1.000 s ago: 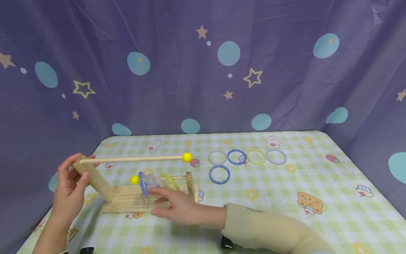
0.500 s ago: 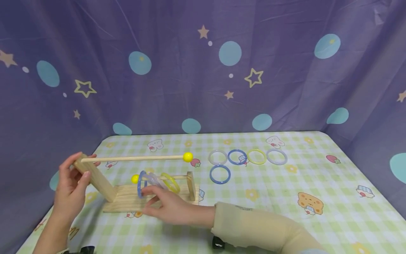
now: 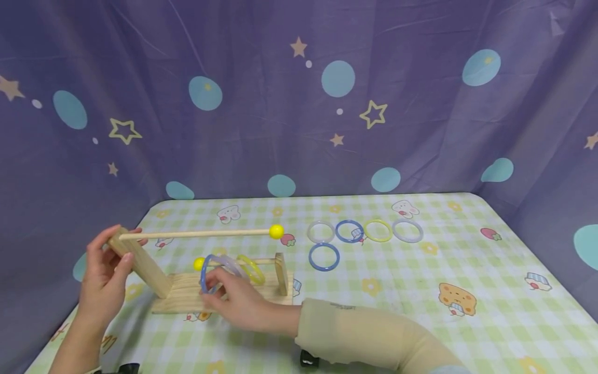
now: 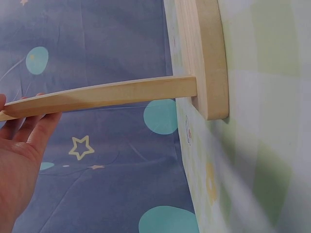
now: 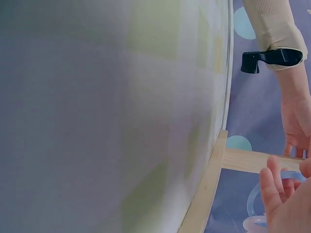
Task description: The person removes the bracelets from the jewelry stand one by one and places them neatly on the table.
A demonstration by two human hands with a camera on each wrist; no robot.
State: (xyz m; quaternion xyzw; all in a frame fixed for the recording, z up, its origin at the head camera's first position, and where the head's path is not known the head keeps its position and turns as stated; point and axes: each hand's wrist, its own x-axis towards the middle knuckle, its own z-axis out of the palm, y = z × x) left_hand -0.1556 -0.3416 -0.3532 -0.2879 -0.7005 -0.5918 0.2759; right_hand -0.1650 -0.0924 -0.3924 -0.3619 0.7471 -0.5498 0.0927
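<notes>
My left hand [image 3: 100, 283] grips the top of the tall post [image 3: 147, 267] of a wooden ring stand, and in the left wrist view the fingers lie against that post [image 4: 121, 92]. With thumb and fingers, my right hand [image 3: 243, 301] pinches a blue ring [image 3: 203, 272], which hangs around the stand's lower rod close to its yellow end ball [image 3: 198, 264]. Behind it on the same rod hang pale translucent rings [image 3: 232, 266] and a yellow ring [image 3: 252, 268]. In the right wrist view, the blue ring [image 5: 251, 199] is partly hidden by the right fingers.
Above the hanging rings runs the long upper rod [image 3: 201, 234], tipped with a yellow ball [image 3: 276, 231]. Several rings lie flat right of the stand, including a front blue ring [image 3: 324, 269] and a yellow ring [image 3: 377, 241]. A curtain [image 3: 299, 130] rises behind the table.
My right hand has moved left along the lower rod and its fingers have closed on the blue ring, whose lower part has swung left. My left hand stays on the tall post.
</notes>
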